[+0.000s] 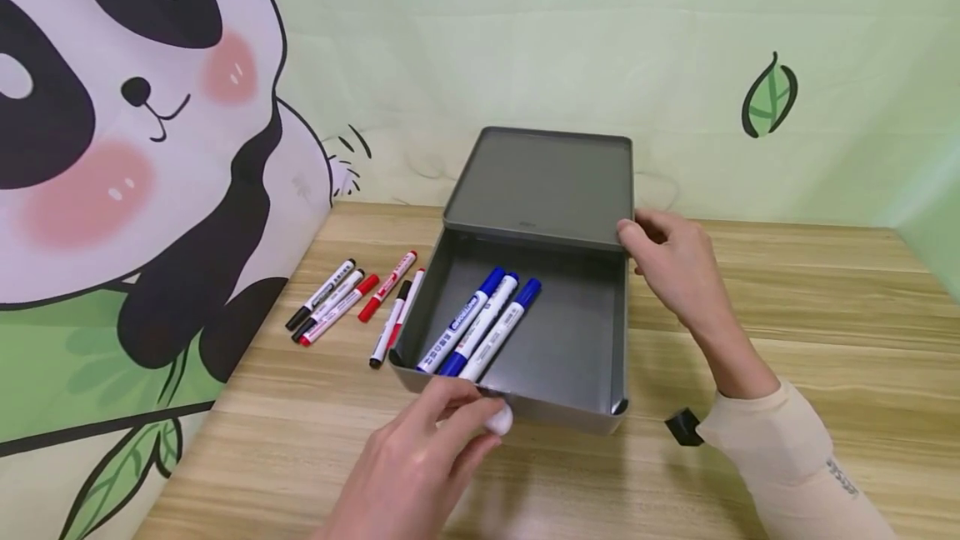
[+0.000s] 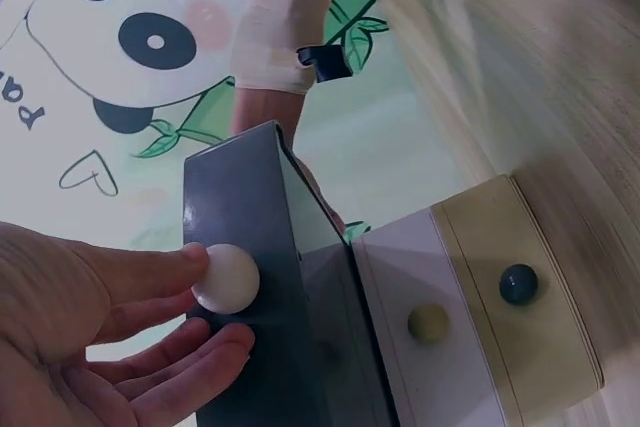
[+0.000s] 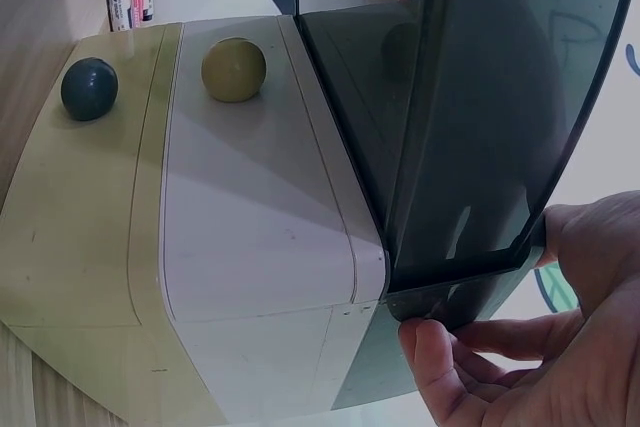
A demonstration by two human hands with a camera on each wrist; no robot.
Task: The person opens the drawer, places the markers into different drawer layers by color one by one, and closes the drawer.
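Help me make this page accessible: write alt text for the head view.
A person's left hand pinches the white knob of an open grey drawer holding three blue markers; the right hand grips a corner of the unit's top. Red and black markers lie on the wooden table to the left.

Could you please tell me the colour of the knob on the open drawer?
The knob is white; the left wrist view shows it best.

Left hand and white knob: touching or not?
Touching. The left wrist view shows the left hand with a fingertip against the white knob, no gap between.
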